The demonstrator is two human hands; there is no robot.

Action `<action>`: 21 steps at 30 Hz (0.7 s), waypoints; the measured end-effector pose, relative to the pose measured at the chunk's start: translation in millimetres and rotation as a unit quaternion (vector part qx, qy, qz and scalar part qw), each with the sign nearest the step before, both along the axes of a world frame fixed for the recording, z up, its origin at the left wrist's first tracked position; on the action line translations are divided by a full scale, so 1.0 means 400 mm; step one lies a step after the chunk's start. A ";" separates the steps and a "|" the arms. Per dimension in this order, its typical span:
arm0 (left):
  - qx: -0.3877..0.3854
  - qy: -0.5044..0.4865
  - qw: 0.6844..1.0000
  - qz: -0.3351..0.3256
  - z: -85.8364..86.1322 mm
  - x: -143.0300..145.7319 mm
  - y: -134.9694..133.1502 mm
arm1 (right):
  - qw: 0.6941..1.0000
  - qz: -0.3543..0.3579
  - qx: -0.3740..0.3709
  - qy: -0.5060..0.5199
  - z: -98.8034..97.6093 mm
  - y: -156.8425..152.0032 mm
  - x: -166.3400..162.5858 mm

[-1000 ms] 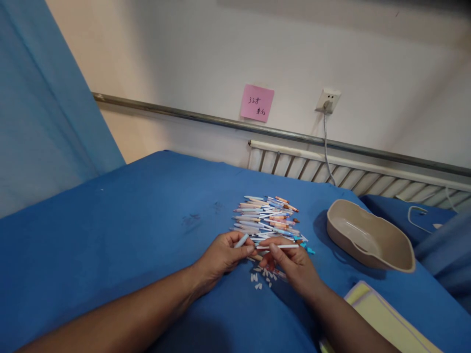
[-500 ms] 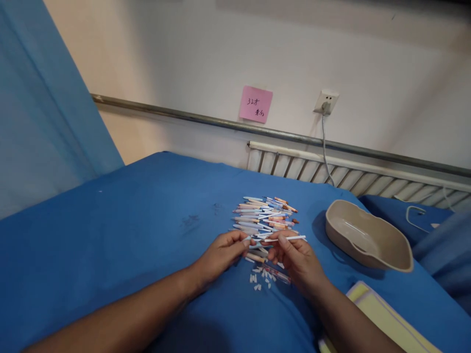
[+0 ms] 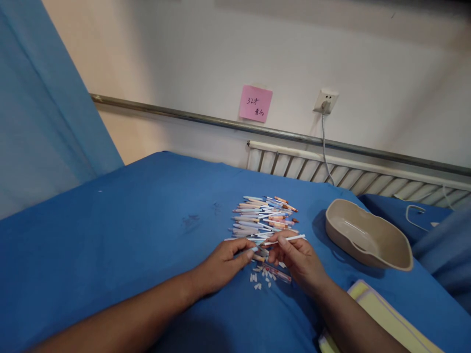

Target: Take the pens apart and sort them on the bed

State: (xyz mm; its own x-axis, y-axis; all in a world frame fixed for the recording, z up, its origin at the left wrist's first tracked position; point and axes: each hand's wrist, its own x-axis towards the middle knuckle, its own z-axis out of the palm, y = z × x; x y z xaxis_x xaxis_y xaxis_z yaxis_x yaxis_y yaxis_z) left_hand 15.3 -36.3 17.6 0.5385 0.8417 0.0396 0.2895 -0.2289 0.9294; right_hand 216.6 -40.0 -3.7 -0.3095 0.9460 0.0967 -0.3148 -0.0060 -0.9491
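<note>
My left hand (image 3: 226,262) is closed in a pinch on a light blue pen barrel (image 3: 254,249), mostly hidden by the fingers. Facing it, my right hand (image 3: 296,257) pinches a thin white pen refill (image 3: 297,238) that sticks out to the right past the thumb. Its inner end lies close to the blue barrel; whether they touch I cannot tell. Behind both hands, pale pens and pen parts (image 3: 248,218) lie in a stacked row on the blue cloth. Small white pieces (image 3: 258,286) are scattered in front, beside a clear, pink-patterned tube (image 3: 277,273).
A beige plastic basin (image 3: 395,245) stands to the right on the blue-covered table (image 3: 121,235). Yellow folded material (image 3: 382,314) lies by my right forearm. Along the wall run a metal rail (image 3: 184,116) and a radiator (image 3: 290,164); a blue curtain (image 3: 47,98) hangs at left.
My left hand has shifted slightly right and turned, and the light blue barrel now shows at its fingertips. My right hand holds the white refill nearly still.
</note>
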 end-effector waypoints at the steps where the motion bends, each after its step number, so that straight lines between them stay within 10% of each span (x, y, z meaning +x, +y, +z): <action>1: 0.001 0.002 1.000 -0.001 -0.002 0.000 0.001 | 1.000 0.000 -0.003 0.004 0.000 0.001 0.001; 13: -0.004 -0.002 1.000 -0.019 -0.007 -0.003 0.002 | 0.998 0.023 0.017 -0.063 -0.003 0.002 -0.002; 21: -0.144 -0.071 0.984 -0.072 -0.037 0.001 0.004 | 0.990 -0.071 0.060 -0.110 -0.004 -0.002 -0.004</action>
State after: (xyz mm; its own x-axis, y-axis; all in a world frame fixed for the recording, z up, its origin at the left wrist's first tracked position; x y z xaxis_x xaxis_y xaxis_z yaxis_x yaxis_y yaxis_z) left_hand 15.8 -34.8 3.0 0.6591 0.7444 -0.1067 0.1362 0.0215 0.9905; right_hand 215.2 -40.7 -5.2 -0.2009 0.9670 0.1564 -0.0905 0.1407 -0.9859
